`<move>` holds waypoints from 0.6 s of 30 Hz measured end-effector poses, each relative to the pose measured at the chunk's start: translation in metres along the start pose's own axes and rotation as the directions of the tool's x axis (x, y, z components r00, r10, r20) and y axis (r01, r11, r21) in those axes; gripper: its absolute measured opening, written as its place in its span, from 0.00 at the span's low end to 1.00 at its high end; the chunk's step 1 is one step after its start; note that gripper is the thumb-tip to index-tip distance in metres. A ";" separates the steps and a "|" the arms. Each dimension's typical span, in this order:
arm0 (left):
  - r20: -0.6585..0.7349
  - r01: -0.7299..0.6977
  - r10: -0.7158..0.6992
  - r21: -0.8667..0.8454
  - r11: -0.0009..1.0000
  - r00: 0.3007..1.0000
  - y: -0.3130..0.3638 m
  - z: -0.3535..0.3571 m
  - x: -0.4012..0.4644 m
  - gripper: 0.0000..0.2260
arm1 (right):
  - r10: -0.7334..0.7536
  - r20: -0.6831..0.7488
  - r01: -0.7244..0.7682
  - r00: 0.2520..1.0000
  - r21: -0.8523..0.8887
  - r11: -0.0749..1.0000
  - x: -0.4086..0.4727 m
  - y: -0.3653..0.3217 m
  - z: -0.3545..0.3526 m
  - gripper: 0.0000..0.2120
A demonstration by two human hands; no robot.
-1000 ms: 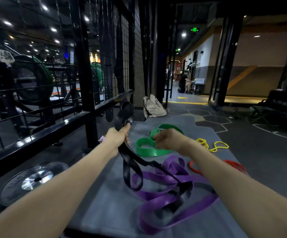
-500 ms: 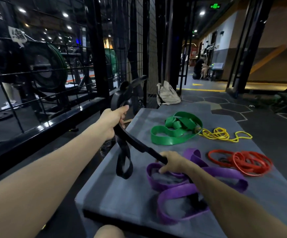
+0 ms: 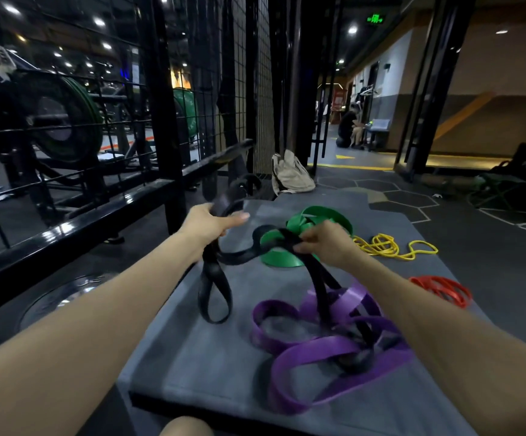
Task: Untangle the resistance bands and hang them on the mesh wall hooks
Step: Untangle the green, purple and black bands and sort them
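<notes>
A wide black band (image 3: 214,291) hangs in loops between my hands above the grey mat (image 3: 199,357). My left hand (image 3: 208,225) grips its upper loop. My right hand (image 3: 327,243) pinches another stretch of it. From there the black band runs down into the purple band (image 3: 315,350), which lies tangled around it on the mat. A green band (image 3: 287,256) lies folded behind my right hand. A thin yellow band (image 3: 390,247) and a red band (image 3: 441,291) lie to the right. The black mesh wall (image 3: 211,73) stands on the left.
A black steel rail (image 3: 76,225) runs along the mesh at knee height. A weight plate (image 3: 60,300) lies on the floor left of the mat. A beige backpack (image 3: 290,174) leans behind the mat. A person (image 3: 349,124) sits far down the corridor.
My right hand has risen from the purple pile and now pinches the black band up by the green one. The left hand keeps its grip; the black band sags in more loops between them.
</notes>
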State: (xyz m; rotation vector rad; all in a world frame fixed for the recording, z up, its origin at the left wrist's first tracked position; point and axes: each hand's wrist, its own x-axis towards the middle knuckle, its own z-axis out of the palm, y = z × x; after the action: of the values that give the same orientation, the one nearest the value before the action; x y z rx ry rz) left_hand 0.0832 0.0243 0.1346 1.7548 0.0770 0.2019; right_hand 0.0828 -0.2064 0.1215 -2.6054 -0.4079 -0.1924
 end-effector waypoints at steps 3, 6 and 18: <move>0.081 -0.063 0.067 -0.041 0.997 0.995 0.009 0.024 -0.010 0.13 | 0.003 -0.086 0.001 0.996 0.054 0.999 0.007 -0.020 -0.024 0.14; 0.163 -0.042 0.065 -0.143 0.989 0.984 0.015 0.046 -0.014 0.17 | 0.033 -0.174 -0.003 0.984 0.166 0.986 0.012 -0.032 -0.039 0.12; 0.362 0.082 0.041 -0.318 0.945 0.931 0.001 0.080 -0.045 0.10 | 0.151 -0.090 -0.081 0.984 0.525 0.847 0.002 -0.046 -0.040 0.17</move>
State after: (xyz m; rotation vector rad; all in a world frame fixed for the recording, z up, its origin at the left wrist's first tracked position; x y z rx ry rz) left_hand 0.0531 -0.0603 0.1174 1.4302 -0.1997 -0.1264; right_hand 0.0675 -0.1875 0.1775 -2.0579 -0.2142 -0.1775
